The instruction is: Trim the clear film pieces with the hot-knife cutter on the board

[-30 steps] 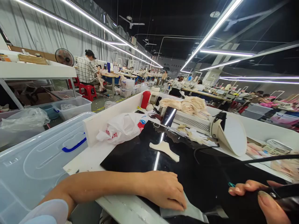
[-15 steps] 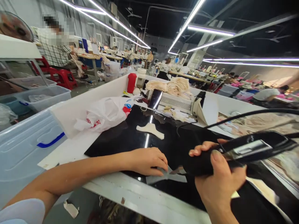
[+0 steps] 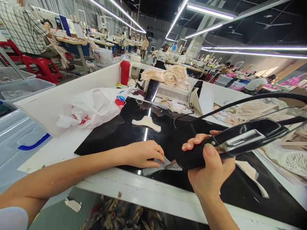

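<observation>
My left hand (image 3: 147, 154) rests on the black board (image 3: 100, 139) near the front edge. Its curled fingers hold a thin, greyish, see-through piece (image 3: 154, 169) with a beige part at its right end. My right hand (image 3: 207, 163) is wrapped around a black corded hand-held tool (image 3: 249, 137) with a silver strip on its side and a rounded dark head. That head hovers at or just above the piece's right end; contact cannot be made out. A cream fabric cutout (image 3: 146, 122) lies beyond my left hand, and a curved beige cutout (image 3: 251, 175) lies to the right.
A white plastic bag (image 3: 93, 107) lies at the left. Behind the board stand a phone (image 3: 152, 90), a white slotted device (image 3: 171, 95), folded beige fabric (image 3: 168, 76) and a red bottle (image 3: 125, 72). A cable (image 3: 230, 101) arches across the right. Co-workers sit farther back.
The view has shifted, so the table and both hands appear farther left and higher. The tool's head sits over the right end of the greyish piece; both hands keep their hold.
</observation>
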A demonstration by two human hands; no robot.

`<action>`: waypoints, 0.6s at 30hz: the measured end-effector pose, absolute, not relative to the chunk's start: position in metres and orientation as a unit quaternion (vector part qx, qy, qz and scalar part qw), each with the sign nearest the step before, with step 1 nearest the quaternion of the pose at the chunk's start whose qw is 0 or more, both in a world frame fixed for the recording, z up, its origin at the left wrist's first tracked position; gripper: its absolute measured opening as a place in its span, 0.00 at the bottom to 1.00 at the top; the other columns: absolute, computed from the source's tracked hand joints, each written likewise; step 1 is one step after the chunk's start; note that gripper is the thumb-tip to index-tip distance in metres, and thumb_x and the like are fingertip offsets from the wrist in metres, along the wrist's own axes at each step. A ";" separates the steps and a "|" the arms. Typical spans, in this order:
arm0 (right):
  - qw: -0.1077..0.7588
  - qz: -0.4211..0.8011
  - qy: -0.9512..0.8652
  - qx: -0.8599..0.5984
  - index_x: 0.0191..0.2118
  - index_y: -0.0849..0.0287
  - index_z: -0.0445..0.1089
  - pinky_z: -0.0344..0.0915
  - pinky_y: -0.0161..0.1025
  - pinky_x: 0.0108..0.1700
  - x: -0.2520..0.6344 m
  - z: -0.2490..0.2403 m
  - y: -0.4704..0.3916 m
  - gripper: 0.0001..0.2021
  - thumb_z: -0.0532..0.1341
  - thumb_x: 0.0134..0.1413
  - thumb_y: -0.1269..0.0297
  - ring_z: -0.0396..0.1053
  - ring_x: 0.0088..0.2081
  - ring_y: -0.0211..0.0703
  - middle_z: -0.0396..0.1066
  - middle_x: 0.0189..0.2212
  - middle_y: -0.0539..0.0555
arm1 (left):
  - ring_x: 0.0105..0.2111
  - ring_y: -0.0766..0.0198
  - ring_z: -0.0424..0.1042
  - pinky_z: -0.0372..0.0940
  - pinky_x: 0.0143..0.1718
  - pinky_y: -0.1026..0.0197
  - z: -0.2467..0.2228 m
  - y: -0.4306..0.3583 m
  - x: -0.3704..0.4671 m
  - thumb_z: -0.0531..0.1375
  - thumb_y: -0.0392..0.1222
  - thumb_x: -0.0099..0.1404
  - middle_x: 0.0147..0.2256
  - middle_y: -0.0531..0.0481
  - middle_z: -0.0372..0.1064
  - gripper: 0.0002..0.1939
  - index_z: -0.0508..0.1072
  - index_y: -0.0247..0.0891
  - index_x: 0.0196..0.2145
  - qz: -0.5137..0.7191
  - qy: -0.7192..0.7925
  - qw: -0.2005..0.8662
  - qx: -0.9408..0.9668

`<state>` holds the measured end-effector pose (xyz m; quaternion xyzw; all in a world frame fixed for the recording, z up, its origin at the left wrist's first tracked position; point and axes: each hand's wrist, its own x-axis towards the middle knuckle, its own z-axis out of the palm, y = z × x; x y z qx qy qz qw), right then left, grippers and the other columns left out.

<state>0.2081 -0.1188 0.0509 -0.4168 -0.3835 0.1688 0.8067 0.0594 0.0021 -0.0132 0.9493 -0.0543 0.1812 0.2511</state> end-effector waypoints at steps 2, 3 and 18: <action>0.804 0.171 -0.386 -0.418 0.45 0.53 0.67 0.72 0.39 0.27 0.208 0.049 -0.119 0.19 0.72 0.48 0.61 0.70 0.24 0.37 0.70 0.28 0.44 | 0.47 0.57 0.72 0.64 0.54 0.57 -0.013 0.002 0.060 0.64 0.37 0.69 0.49 0.42 0.75 0.09 0.78 0.37 0.47 0.177 -0.053 0.253 0.950; 0.804 0.172 -0.387 -0.418 0.45 0.53 0.67 0.72 0.39 0.27 0.207 0.048 -0.119 0.19 0.72 0.49 0.61 0.70 0.24 0.37 0.70 0.28 0.45 | 0.47 0.57 0.72 0.64 0.54 0.57 -0.013 0.002 0.060 0.64 0.37 0.69 0.49 0.42 0.75 0.09 0.78 0.37 0.47 0.175 -0.052 0.253 0.950; 0.812 0.121 -0.368 -0.437 0.44 0.54 0.66 0.71 0.38 0.28 0.217 0.054 -0.113 0.19 0.72 0.46 0.63 0.69 0.24 0.36 0.71 0.28 0.44 | 0.55 0.53 0.71 0.60 0.59 0.52 -0.003 -0.001 0.057 0.68 0.41 0.66 0.55 0.40 0.73 0.16 0.77 0.38 0.51 0.160 -0.066 0.310 0.935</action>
